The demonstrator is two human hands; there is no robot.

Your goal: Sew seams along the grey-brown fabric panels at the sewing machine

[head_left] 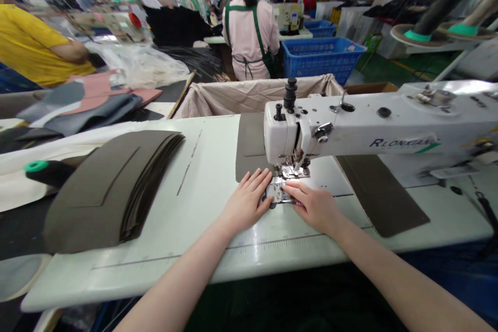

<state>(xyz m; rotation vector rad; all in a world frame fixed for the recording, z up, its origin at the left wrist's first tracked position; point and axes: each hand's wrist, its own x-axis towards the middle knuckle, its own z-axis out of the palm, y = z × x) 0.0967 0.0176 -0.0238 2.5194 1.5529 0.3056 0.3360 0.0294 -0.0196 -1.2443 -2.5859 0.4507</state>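
Observation:
A white sewing machine (330, 124) stands on the pale table, its needle and presser foot (293, 171) above a metal plate (338, 181). My left hand (249, 202) lies flat with fingers stretched, just left of the foot, its fingertips at the near edge of a dark grey-brown panel (249, 140) that runs behind the machine head. My right hand (313, 207) is at the front of the plate, fingers drawn together and bent toward the foot; whatever is between them is too small to make out. Another grey-brown panel (383, 194) lies right of the plate, partly under the machine arm.
On the left, a stack of grey-brown panels (112, 181) lies by a dark thread cone (54, 172). Beyond the table is a cloth-lined bin (233, 96), then a blue basket (322, 57). A person in a green apron (249, 31) and another in yellow (35, 44) are nearby.

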